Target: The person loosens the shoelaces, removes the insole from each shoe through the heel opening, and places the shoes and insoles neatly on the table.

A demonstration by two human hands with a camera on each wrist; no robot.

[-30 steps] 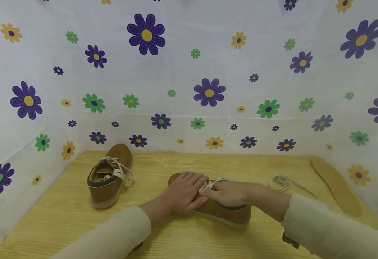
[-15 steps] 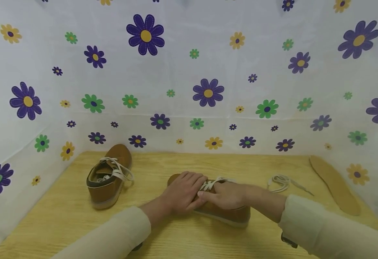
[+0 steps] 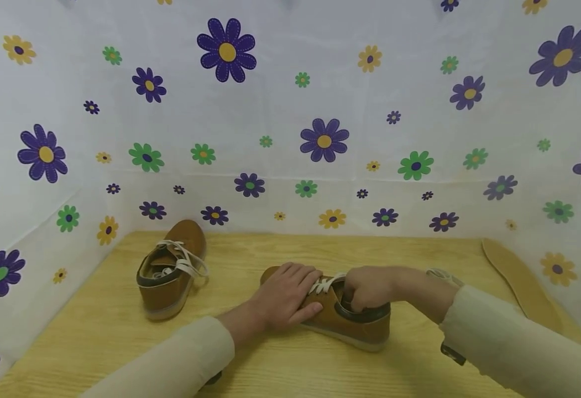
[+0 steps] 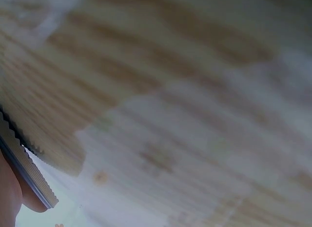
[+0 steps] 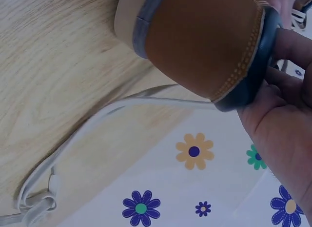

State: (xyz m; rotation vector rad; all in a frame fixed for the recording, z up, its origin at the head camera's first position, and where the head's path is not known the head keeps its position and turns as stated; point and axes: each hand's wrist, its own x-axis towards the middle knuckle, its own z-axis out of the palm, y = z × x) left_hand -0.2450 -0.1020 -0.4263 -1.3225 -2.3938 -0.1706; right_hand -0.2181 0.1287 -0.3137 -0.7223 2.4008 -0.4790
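A brown leather shoe point(image 3: 355, 329) with cream laces stands at the middle of the table, toe to the left. My left hand point(image 3: 285, 296) grips its front part, fingers over the top and thumb along the near side. My right hand point(image 3: 372, 287) is bent down into the shoe's dark-lined opening, its fingertips hidden inside. In the right wrist view, the shoe's heel point(image 5: 200, 41) is close, and the right hand point(image 5: 282, 110) reaches over the dark collar. Whether those fingers hold anything inside cannot be told. The left wrist view catches the sole's ridged edge point(image 4: 29, 163) beside the left hand point(image 4: 7, 193).
A matching brown shoe point(image 3: 163, 298) stands at the left, toe away, its laces loose. At the right lies a tan insole point(image 3: 519, 279). A pale shoelace point(image 5: 87, 124) lies behind the right forearm, partly hidden in the head view. A flowered cloth point(image 3: 270, 110) surrounds the wooden table point(image 3: 250, 370).
My right hand, earlier with its thumb outside over the shoe's near side, has shifted right toward the heel and now bends into the opening. The left hand stays on the shoe's front.
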